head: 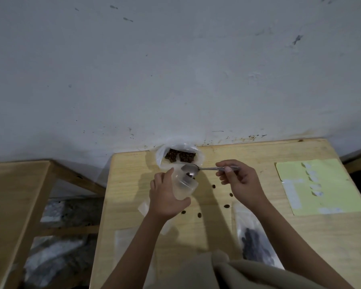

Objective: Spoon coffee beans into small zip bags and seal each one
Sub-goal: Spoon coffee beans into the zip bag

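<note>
Tipping beans into a small zip bag, the right hand pinches the handle of a spoon so its bowl sits over the bag's mouth. The left hand curls around the bag, likely to keep it upright and open. The bag is clear and looks nearly empty, just in front of the big open bag of beans at the bench's back edge. Loose beans lie scattered nearer the person; a filled bag lies further toward them.
</note>
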Tool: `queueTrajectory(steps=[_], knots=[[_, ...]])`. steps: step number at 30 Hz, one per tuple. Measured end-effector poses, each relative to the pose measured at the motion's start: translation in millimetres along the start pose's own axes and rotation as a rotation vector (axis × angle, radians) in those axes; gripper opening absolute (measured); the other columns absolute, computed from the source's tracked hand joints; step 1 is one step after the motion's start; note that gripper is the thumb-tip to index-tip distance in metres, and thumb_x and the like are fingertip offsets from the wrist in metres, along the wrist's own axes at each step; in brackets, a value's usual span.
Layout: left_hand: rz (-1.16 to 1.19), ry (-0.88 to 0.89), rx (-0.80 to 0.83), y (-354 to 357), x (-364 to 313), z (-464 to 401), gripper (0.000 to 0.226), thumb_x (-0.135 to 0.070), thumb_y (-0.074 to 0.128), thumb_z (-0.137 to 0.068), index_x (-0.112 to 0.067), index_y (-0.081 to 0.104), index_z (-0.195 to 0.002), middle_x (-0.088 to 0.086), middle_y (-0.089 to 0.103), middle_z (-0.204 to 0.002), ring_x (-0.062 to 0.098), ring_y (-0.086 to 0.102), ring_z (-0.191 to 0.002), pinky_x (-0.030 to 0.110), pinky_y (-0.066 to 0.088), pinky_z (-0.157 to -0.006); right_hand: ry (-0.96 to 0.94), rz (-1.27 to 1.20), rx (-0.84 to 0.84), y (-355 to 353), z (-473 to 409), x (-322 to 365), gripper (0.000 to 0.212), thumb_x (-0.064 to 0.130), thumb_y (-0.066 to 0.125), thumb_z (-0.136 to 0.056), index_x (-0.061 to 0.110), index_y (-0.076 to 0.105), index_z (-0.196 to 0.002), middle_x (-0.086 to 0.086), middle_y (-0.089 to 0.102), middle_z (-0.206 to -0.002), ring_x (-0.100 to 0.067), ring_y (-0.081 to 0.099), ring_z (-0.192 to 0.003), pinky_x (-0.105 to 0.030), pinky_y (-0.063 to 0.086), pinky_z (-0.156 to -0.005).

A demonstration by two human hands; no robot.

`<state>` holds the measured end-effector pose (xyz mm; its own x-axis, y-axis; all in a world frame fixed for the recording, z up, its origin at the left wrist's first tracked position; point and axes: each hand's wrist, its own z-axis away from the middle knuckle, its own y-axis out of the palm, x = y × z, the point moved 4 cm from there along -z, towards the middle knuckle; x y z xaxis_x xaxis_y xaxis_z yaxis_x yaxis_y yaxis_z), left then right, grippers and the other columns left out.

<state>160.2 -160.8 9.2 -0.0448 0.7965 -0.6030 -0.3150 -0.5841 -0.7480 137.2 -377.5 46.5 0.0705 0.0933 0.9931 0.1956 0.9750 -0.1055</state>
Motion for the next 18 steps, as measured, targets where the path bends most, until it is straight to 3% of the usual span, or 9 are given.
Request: queueTrajectory(steps=[7,10,12,18], knots=[[0.119,-0.027,0.013,-3.5,2.7,0.3,0.106,-0.050,0.072,-0.057,-0.027,0.020,-0.146,-0.006,0.023,-0.130,0.019,0.037,-0.122,0.039,0.044,-0.097,0.025,0.048,-0.236,4.9,-12.7,-5.6,0.018,0.011,0.048,-0.096,0.021,0.063,-0.093,-0.004,0.067,-0.077,-0.011,0.064,-0.071,-0.028,0.054,-0.065],[0.165,-0.043,0.066,-2.2,5.1,-4.4,0.111,-0.045,0.079,-0.064,-0.029,0.010,-0.150,-0.006,0.008,-0.147,0.022,0.029,-0.135,0.034,0.039,-0.102,0.101,0.123,-0.239,17.2,-25.4,-15.0,0.012,0.015,0.050,-0.095,0.017,0.062,-0.093,0.000,0.067,-0.075,-0.015,0.065,-0.071,-0.035,0.056,-0.067],[0.180,-0.066,0.103,-0.4,5.1,-8.6,0.113,-0.043,0.079,-0.067,-0.029,0.005,-0.151,-0.004,0.002,-0.153,0.023,0.022,-0.141,0.034,0.036,-0.105,0.125,0.202,-0.226,26.5,-34.5,-17.0,0.011,0.018,0.050,-0.095,0.014,0.060,-0.091,-0.001,0.067,-0.072,-0.020,0.065,-0.070,-0.032,0.053,-0.063],[0.195,-0.065,0.097,-1.4,-0.5,-21.4,0.114,-0.042,0.078,-0.070,-0.017,0.001,-0.151,-0.009,0.006,-0.147,0.019,0.022,-0.138,0.024,0.032,-0.097,0.035,0.463,-0.188,44.9,-59.0,-10.2,0.015,0.017,0.050,-0.095,0.006,0.060,-0.092,-0.012,0.068,-0.073,-0.022,0.061,-0.066,-0.025,0.043,-0.059]])
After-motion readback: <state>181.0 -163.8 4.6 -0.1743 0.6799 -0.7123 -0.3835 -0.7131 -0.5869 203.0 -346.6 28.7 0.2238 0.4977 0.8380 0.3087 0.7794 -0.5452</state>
